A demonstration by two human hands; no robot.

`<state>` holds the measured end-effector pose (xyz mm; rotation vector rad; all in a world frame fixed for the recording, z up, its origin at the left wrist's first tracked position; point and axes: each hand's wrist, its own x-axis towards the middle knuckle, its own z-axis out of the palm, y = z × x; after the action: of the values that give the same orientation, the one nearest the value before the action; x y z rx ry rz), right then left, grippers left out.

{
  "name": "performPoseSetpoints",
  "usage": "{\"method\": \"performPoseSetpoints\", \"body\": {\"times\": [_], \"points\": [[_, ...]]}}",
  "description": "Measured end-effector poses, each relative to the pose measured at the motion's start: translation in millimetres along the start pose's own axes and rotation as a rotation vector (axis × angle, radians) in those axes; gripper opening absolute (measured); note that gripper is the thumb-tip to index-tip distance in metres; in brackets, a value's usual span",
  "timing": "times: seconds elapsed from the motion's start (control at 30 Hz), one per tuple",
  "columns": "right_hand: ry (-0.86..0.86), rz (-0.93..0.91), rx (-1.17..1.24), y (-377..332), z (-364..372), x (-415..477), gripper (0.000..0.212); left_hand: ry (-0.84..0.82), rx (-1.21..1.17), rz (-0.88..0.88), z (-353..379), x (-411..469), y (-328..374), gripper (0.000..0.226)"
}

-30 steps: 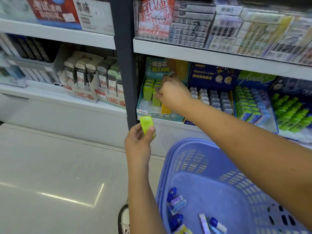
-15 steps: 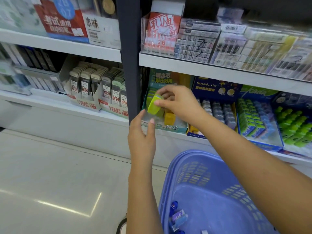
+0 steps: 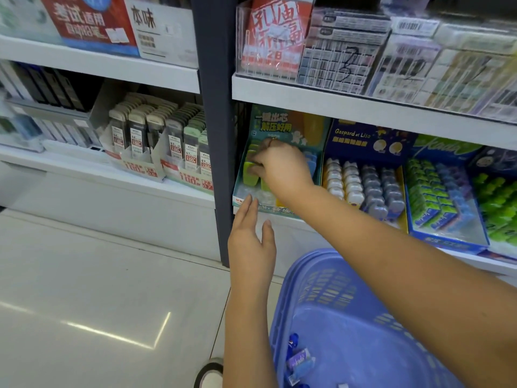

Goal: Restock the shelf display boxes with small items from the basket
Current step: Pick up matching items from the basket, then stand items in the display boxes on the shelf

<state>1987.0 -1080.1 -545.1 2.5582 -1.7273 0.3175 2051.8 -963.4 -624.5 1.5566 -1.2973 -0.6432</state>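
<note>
A teal display box (image 3: 240, 196) stands on the lower shelf just right of the dark upright post. It holds rows of small lime-green items (image 3: 250, 175). My right hand (image 3: 279, 166) reaches into the box, its fingertips pinched on a green item at the front of the left row. My left hand (image 3: 251, 242) hovers below the box's front edge, flat, fingers apart and empty. The blue plastic basket (image 3: 321, 278) sits under my right forearm, with a few small blue and purple items (image 3: 299, 359) in its bottom.
A dark upright post (image 3: 215, 121) divides the shelves. Right of the teal box stand a dark blue box of grey and white items (image 3: 366, 180) and boxes of green and blue items (image 3: 436, 191). Pencil-lead boxes (image 3: 159, 147) fill the left shelf. A shoe tip (image 3: 208, 373) shows on the tiled floor.
The green item passed from my left hand to my right hand, which carried it into the teal box. My left hand opened and dropped just below the box front.
</note>
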Motion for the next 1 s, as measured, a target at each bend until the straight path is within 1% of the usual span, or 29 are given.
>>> {"method": "performPoseSetpoints", "body": {"times": [0.07,0.13,0.23,0.33,0.4,0.47,0.53,0.6,0.63,0.67,0.77,0.8,0.83,0.87,0.93,1.0], "points": [[0.075,0.001,-0.044,-7.0,3.4,-7.1,0.027,-0.002,-0.002,-0.001,1.0,-2.0,0.4,0.048],[0.134,-0.046,-0.072,-14.9,2.6,-10.6,0.026,-0.005,0.012,0.009,0.9,-3.6,-0.6,0.049],[0.103,-0.091,-0.167,-20.9,-3.4,-11.4,0.028,-0.035,0.025,0.024,-2.0,-3.7,1.6,0.050],[0.025,-0.074,-0.205,-17.9,-7.8,-11.8,0.030,-0.063,0.031,-0.010,-7.3,-7.5,10.4,0.050],[-0.022,-0.073,-0.150,-12.3,-14.1,-19.3,0.034,-0.033,0.041,-0.008,-13.6,-11.7,19.5,0.039],[0.018,-0.096,-0.024,0.5,-20.7,-41.2,0.039,-0.009,0.041,0.007,-21.6,-15.9,32.0,0.021],[0.136,-0.063,0.208,17.8,-24.5,-82.1,0.035,-0.095,0.065,0.006,-23.7,-19.5,44.4,0.017],[0.175,0.009,0.327,40.3,-19.7,-133.4,0.028,-0.271,0.142,-0.004,-15.0,-25.0,52.8,0.020],[0.139,0.063,0.330,52.6,-11.6,-158.4,0.029,-0.376,0.195,-0.023,-5.9,-29.6,54.1,0.021],[0.052,0.123,0.321,64.7,0.8,-181.7,0.029,-0.482,0.262,-0.041,5.7,-35.8,52.5,0.022],[-0.376,0.285,0.275,94.6,50.4,-243.4,0.019,-0.768,0.507,-0.083,52.7,-59.9,29.5,0.021],[-0.503,0.314,0.279,102.1,67.6,-261.5,0.018,-0.858,0.561,-0.111,68.1,-68.5,16.5,0.021],[-0.611,0.334,0.284,108.1,85.1,-278.9,0.022,-0.943,0.612,-0.142,81.6,-77.6,2.4,0.023],[-0.692,0.349,0.288,113.6,101.6,-293.9,0.027,-1.021,0.666,-0.163,92.9,-86.7,-13.0,0.026],[-0.788,0.397,0.272,120.8,130.9,-315.1,0.032,-1.130,0.791,-0.172,107.8,-102.6,-42.6,0.034],[-0.836,0.441,0.220,123.2,152.3,-325.2,0.037,-1.154,0.876,-0.181,115.1,-114.4,-67.6,0.040]]}}
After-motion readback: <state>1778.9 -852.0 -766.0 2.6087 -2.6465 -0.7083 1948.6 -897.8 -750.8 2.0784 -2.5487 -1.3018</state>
